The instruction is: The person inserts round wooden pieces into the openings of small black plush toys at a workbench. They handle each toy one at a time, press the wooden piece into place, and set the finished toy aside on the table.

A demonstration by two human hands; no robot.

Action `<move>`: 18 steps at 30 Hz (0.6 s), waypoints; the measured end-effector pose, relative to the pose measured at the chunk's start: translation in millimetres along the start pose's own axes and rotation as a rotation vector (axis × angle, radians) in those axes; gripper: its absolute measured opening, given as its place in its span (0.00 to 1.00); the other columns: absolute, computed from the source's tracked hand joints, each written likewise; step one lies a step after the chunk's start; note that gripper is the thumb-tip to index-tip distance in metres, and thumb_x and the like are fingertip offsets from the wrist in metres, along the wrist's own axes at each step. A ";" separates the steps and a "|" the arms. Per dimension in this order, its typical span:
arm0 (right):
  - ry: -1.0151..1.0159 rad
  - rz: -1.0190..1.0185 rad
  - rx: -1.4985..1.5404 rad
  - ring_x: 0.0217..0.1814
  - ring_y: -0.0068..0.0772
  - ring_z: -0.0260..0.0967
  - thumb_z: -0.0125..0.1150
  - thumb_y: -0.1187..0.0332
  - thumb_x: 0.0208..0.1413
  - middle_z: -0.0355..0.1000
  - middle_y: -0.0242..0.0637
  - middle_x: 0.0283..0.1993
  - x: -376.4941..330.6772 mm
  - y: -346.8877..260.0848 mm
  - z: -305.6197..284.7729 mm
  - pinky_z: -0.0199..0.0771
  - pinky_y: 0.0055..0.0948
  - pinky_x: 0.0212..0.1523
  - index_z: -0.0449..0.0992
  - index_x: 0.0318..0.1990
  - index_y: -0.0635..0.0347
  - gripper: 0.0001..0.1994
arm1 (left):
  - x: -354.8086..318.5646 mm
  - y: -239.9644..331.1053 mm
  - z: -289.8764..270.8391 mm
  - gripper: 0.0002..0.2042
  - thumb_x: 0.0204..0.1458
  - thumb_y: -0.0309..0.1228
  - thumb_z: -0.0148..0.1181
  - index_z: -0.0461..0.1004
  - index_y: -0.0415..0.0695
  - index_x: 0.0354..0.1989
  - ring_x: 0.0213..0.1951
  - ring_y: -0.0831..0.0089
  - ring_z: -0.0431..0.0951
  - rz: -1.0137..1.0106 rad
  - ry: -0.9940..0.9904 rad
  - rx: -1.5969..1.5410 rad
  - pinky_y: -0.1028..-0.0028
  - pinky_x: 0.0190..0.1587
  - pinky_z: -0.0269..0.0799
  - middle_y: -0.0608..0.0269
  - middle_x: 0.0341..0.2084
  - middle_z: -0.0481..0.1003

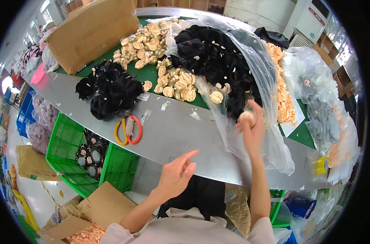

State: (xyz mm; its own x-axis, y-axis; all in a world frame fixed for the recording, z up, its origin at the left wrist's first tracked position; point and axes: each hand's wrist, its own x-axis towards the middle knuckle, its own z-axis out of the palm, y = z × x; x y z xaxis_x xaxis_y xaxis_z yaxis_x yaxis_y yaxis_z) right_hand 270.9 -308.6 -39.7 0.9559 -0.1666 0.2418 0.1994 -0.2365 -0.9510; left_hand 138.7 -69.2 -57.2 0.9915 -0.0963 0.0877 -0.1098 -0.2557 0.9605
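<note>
Taking the grey metal table (168,134) as the anchor, a green plastic crate (71,162) stands below its left edge, with small round doll faces lying inside, and a brown cardboard box (91,30) sits on the far left of the table's green surface. Nearer the front rim lies a heap of black doll wigs (110,89), and just in front of that, on the bare metal, a pair of scissors (128,130) with orange and yellow handles. Behind the wigs a pile of tan doll heads (156,53) spreads across the green. Below the table's front edge the left hand (177,175) hovers with its forearm rising from the lower frame — fingers loose and spread, forefinger pointing up and right, holding nothing. Further right, the right hand (252,128) is raised over the table's front rim on an upright forearm, fingers closed round a small pale doll head (246,116) — right against the clear plastic bag (250,61) stuffed with black wigs. At the table's far right end sits a roll of yellow tape (321,164).
</note>
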 end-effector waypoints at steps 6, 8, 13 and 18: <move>-0.024 -0.245 -0.771 0.40 0.50 0.74 0.60 0.69 0.55 0.74 0.47 0.45 55.0 57.6 -24.3 0.74 0.42 0.41 0.78 0.43 0.60 0.09 | -26.9 -6.7 -15.1 0.18 0.64 0.38 0.52 0.75 0.39 0.55 0.27 0.80 0.72 -0.073 0.114 -0.073 0.79 0.32 0.68 0.65 0.25 0.75; -0.054 -0.224 -0.862 0.42 0.52 0.73 0.64 0.66 0.54 0.74 0.47 0.43 52.3 57.9 -13.6 0.73 0.44 0.43 0.78 0.41 0.61 0.10 | -32.4 -12.7 -16.4 0.17 0.64 0.38 0.52 0.75 0.39 0.54 0.27 0.80 0.72 -0.106 0.134 -0.115 0.79 0.31 0.68 0.65 0.25 0.74; -0.133 -0.280 -0.808 0.37 0.51 0.72 0.68 0.64 0.51 0.74 0.42 0.39 45.8 52.6 -7.9 0.71 0.42 0.39 0.78 0.39 0.63 0.13 | -39.1 -14.8 -24.6 0.17 0.62 0.35 0.55 0.75 0.39 0.54 0.27 0.80 0.72 -0.090 0.141 -0.103 0.79 0.32 0.69 0.66 0.26 0.74; -0.504 -0.066 -0.303 0.28 0.29 0.66 0.67 0.69 0.50 0.68 0.37 0.26 -7.7 -47.0 -9.7 0.64 0.30 0.31 0.77 0.28 0.66 0.08 | -18.8 6.4 -33.6 0.27 0.48 0.31 0.69 0.71 0.43 0.59 0.44 0.65 0.75 0.161 0.127 0.112 0.70 0.45 0.71 0.57 0.44 0.75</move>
State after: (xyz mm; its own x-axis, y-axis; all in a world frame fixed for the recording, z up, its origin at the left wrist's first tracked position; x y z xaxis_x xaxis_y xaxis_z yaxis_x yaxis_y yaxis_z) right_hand 252.1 -305.5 5.0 0.9428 0.3159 0.1064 0.2623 -0.5061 -0.8216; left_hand 121.7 -36.7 -43.8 0.9606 -0.0247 0.2768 -0.2675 -0.3524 0.8968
